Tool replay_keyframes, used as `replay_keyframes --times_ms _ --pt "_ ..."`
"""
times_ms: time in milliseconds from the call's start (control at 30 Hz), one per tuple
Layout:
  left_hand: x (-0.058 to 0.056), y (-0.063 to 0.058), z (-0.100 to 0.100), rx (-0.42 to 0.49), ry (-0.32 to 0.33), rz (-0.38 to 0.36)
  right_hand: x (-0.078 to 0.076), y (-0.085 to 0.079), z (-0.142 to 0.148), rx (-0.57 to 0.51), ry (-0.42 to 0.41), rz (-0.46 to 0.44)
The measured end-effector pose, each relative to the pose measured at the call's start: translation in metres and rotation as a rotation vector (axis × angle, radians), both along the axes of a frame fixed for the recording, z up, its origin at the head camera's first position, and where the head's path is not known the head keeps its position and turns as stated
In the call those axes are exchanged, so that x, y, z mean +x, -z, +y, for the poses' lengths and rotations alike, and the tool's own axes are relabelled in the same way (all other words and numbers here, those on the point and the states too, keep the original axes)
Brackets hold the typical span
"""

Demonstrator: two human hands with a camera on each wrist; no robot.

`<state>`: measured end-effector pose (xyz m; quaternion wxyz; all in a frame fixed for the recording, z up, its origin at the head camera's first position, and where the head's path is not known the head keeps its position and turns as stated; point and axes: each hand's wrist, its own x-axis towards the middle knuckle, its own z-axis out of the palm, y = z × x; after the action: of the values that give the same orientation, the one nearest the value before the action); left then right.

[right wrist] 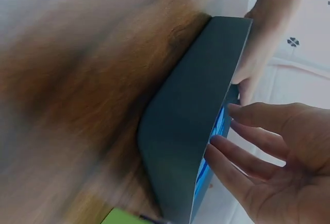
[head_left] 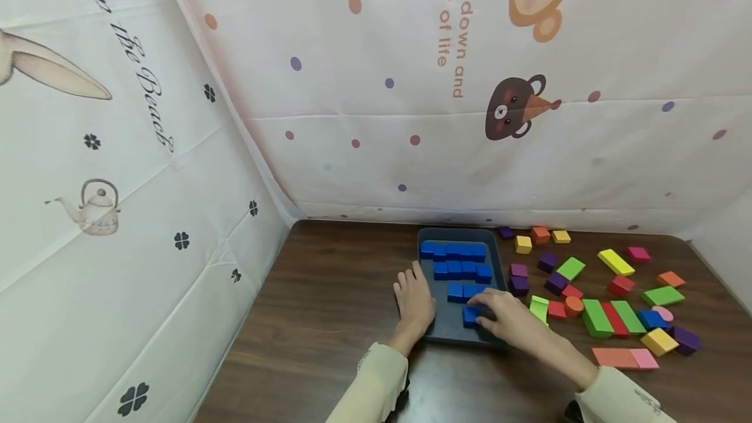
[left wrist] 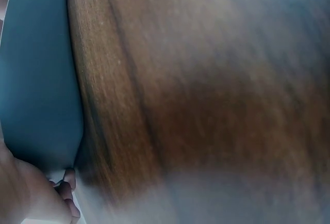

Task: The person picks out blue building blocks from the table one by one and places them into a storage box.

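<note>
A dark grey tray (head_left: 449,338) holds rows of blue blocks (head_left: 452,251). My left hand (head_left: 414,302) rests at the tray's left rim, its fingers extended along the side; in the left wrist view that hand (left wrist: 36,195) shows beside the tray's wall (left wrist: 44,79). Over the tray's near part, my right hand (head_left: 511,320) pinches a single blue block (head_left: 470,317) in the nearest row between thumb and fingers. In the right wrist view, my right hand (right wrist: 278,152) has its fingertips at the blue just past the tray's wall (right wrist: 191,110), which hides most of the blocks.
Loose coloured blocks lie right of the tray, among them green blocks (head_left: 597,318), a yellow block (head_left: 659,342), purple blocks (head_left: 519,286) and an orange block (head_left: 613,358). Printed cloth (head_left: 364,168) hangs behind the brown wooden table (head_left: 329,292).
</note>
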<state>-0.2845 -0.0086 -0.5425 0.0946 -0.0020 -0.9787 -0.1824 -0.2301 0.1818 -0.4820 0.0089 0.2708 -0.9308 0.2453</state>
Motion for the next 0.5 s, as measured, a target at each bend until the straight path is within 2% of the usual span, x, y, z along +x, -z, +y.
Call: replay_keyframes --times_ms 200,300,400,500 --pt "-0.001 0.000 -0.008 0.019 0.002 0.014 0.013 -0.009 0.031 -0.031 0.073 0.070" --pt "0.000 0.002 -0.011 0.026 -0.007 0.032 0.016 -0.013 0.056 -0.041 0.144 0.142" --pt "0.003 0.008 -0.012 0.028 -0.013 0.040 0.022 -0.014 0.089 -0.008 0.225 0.190" --pt "0.008 0.014 -0.011 0.020 -0.013 0.029 0.031 -0.007 0.128 0.043 0.310 0.151"
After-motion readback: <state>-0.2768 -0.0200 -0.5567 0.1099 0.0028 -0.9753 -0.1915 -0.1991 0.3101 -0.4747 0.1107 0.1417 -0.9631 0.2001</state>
